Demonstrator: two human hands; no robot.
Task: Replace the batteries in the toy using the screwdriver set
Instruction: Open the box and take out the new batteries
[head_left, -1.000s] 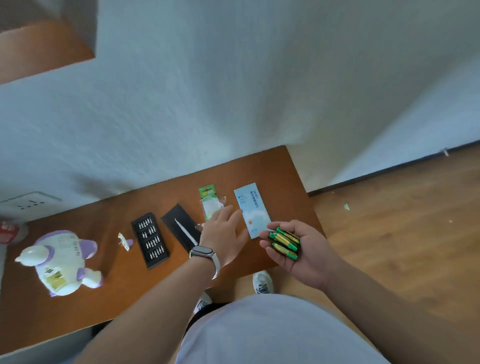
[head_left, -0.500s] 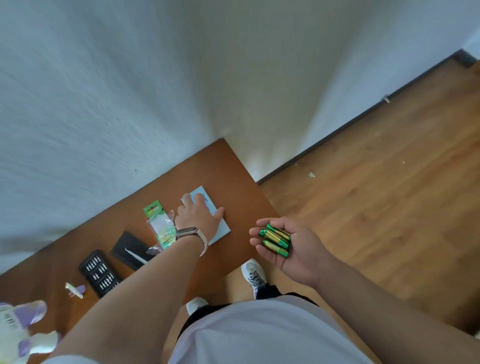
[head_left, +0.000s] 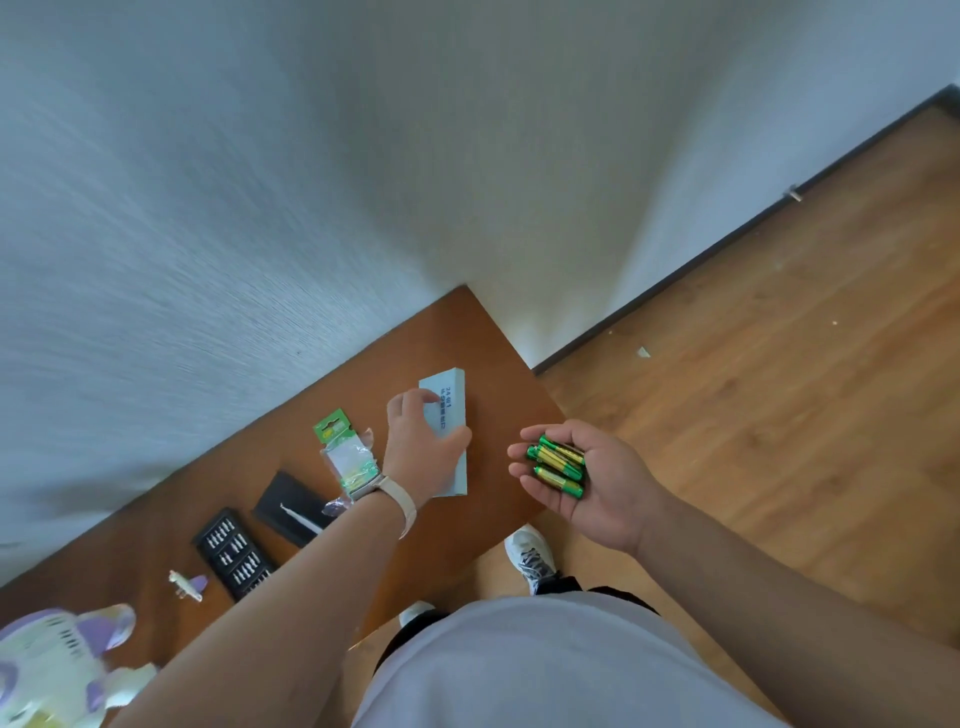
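Batteries (head_left: 558, 464) — green cylinders, box (head_left: 450, 394) in left grip (head_left: 423, 452)

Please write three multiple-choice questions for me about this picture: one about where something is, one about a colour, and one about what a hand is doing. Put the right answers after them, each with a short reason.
1. Where are the batteries?
A. On the table
B. In the palm of the right hand
C. Inside the toy

2. What colour is the box on the table?
A. Light blue
B. Red
C. Black

3. What is the left hand doing?
A. Resting flat on the floor
B. Holding a screwdriver
C. Gripping the box

Answers:
1. B: the batteries lie together in the upturned right palm, off the table.
2. A: the box's top face is pale blue with dark print.
3. C: the fingers and thumb clasp the box's opposite edges.
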